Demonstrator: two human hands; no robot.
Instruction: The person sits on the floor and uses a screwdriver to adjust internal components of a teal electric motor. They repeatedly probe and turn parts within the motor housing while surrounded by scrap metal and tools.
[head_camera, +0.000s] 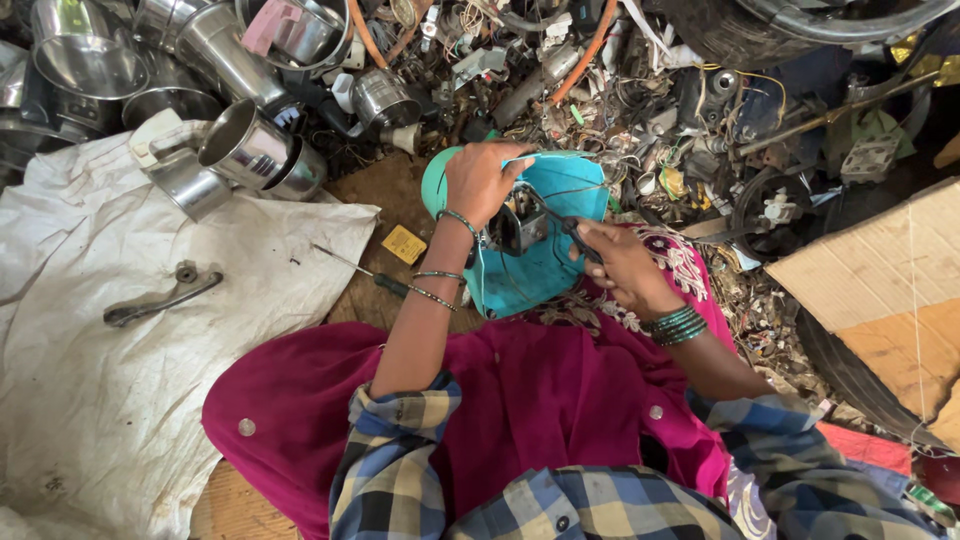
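A teal plastic appliance housing (545, 265) lies tilted on the person's lap, against the magenta cloth (520, 400) that covers the knees, its open side turned up so that a dark metal motor block (520, 222) with thin wires shows in the middle. The left hand (484, 182) grips the far rim of the housing from above, fingers curled over the edge, with thin bangles on the wrist. The right hand (625, 268) is closed around the dark handle of a slim tool (578, 235), likely a screwdriver, whose tip points into the motor block; green bangles ring that wrist. Both forearms come out of checked blue and yellow sleeves (400, 460). Just left of the housing, on a brown board (385, 195), lie a small yellow card (404, 244) and a second screwdriver (360, 270) with a thin shaft. Further left a white sack (120, 350) is spread on the ground, with a flat grey metal lever (160, 297) resting on it. Beyond the sack stand and lie shiny steel pots and cups (240, 145). Behind the housing spreads a heap of tangled wire and small scrap parts (620, 100). To the right lies a sheet of brown cardboard (880, 290).
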